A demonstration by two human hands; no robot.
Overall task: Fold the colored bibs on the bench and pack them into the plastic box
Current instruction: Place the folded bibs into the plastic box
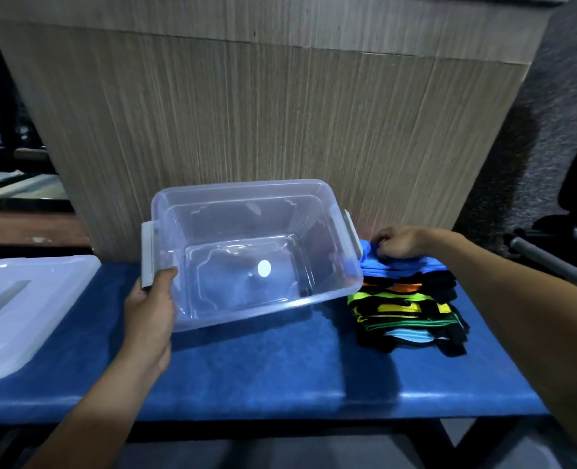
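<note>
A clear plastic box [331, 211] with grey side handles stands tilted toward me on the blue bench [263, 367]; nothing lies inside it. My left hand [151, 309] grips its near left corner just below the left handle. To the right of the box sits a stack of folded bibs [412, 313] in blue, black, orange, yellow and green. My right hand [398, 243] rests on top of the stack, fingers curled into the top blue bib [381, 265] at its far edge.
The box's translucent lid [26, 309] lies flat at the bench's left end. A wood-grain panel [263, 113] rises right behind the bench. A grey metal bar [550, 260] sticks out at the far right.
</note>
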